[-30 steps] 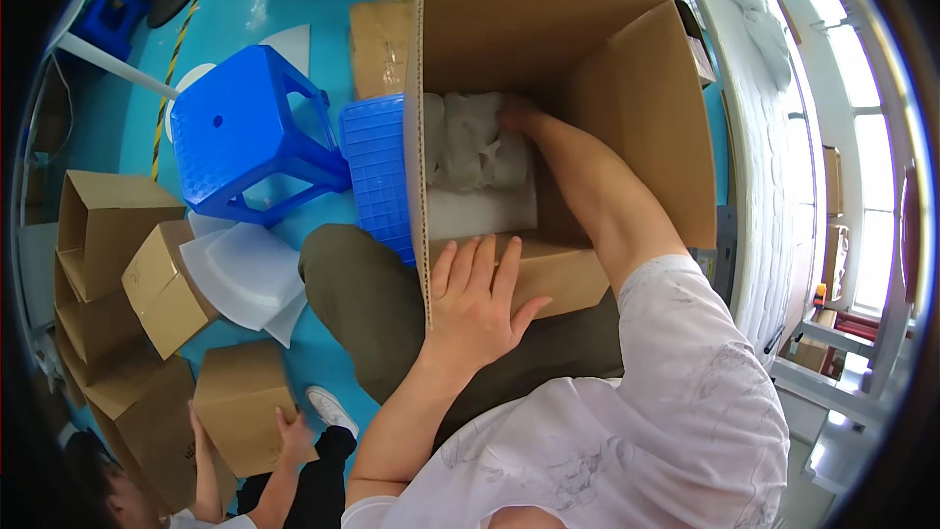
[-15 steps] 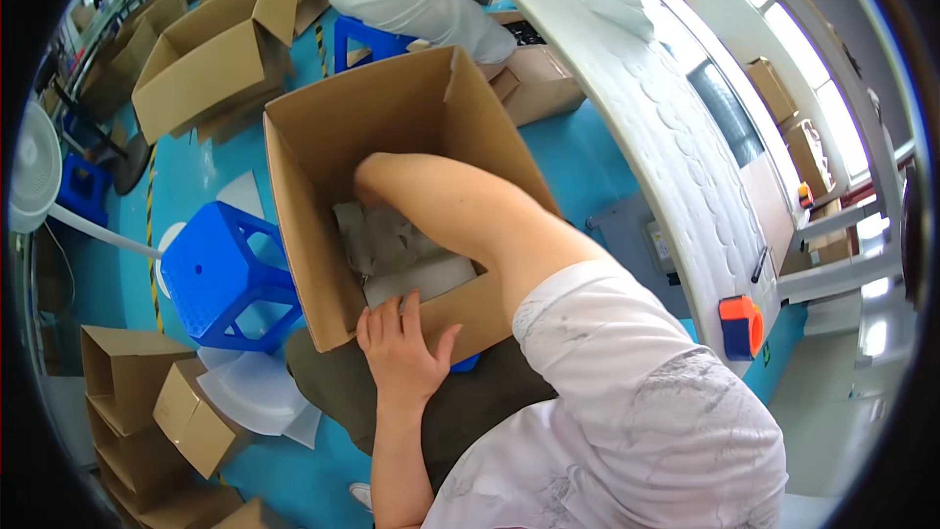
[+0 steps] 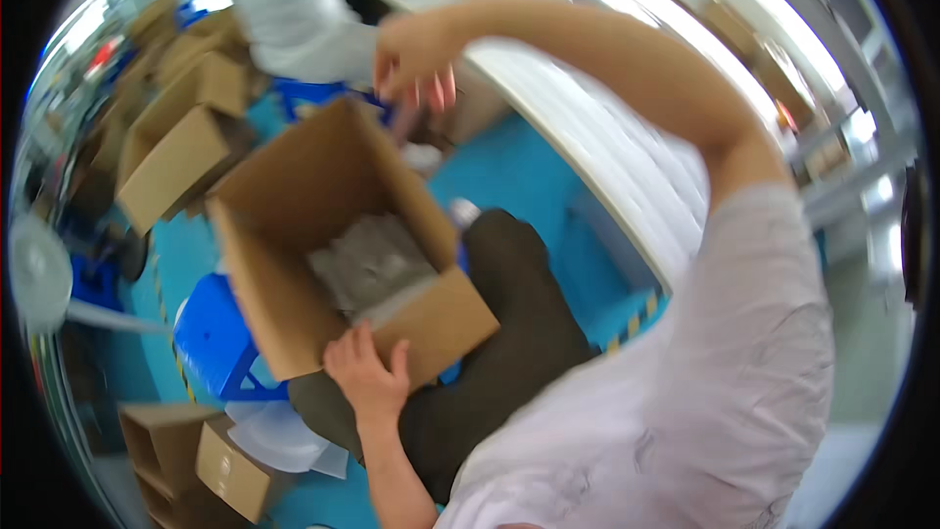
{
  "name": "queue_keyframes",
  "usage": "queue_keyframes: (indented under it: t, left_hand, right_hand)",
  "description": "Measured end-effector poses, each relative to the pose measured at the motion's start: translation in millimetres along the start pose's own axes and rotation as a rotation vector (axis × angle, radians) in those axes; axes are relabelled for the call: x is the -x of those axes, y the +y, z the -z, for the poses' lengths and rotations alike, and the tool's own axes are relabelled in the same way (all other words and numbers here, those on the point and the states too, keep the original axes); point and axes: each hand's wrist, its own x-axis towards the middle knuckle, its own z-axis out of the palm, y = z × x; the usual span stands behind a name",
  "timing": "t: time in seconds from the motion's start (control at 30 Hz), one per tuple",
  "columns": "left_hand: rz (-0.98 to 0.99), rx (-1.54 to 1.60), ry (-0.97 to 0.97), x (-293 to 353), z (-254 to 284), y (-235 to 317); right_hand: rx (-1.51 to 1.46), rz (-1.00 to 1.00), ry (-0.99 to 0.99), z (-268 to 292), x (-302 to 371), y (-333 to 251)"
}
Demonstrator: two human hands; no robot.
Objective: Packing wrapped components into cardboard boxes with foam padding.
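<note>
A tall open cardboard box stands tilted in front of me, against my legs. On its bottom lie crumpled greyish-white wrapped pieces; their kind is too blurred to tell. My left hand grips the near wall's rim, fingers hooked over the edge and thumb apart on the outside. Raised above the far right corner, outside the box, is my right hand, its arm bent high. Its fingers hang down apart, blurred by motion, and nothing shows in them.
Left of the box stands a blue stool, with white sheets and small cartons below it. More open boxes lie farther back. A person in white sits ahead. A long white table runs along the right.
My right hand has come out of the box and swung up past its far right corner. My left hand stays on the rim. The whole view has turned and blurred.
</note>
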Motion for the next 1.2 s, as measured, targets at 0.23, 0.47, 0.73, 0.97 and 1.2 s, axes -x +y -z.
queue_keyframes:
  t: [0.23, 0.47, 0.73, 0.97, 1.2]
  left_hand:
    - [-0.009, -0.153, 0.0, -0.5, 8.7, -5.5]
    - [-0.01, -0.089, -0.065, 3.4, 1.1, 2.6]
    - [0.008, -0.124, -0.053, 7.8, 5.0, -1.3]
    - [0.055, -0.115, -0.015, 4.3, 9.5, 4.8]
    - [0.086, -0.051, -0.042, 3.0, 7.8, 5.8]
  right_hand:
    - [0.242, -0.75, 0.14, 0.0, 252.6, 60.9]
    - [0.086, -1.166, 0.249, -184.3, 418.0, 78.4]
    - [0.161, -1.116, 0.228, -265.1, 387.0, 85.5]
    - [0.307, -1.033, 0.591, -229.8, 359.3, 118.8]
    - [0.394, -1.167, 0.684, -186.3, 324.3, 212.1]
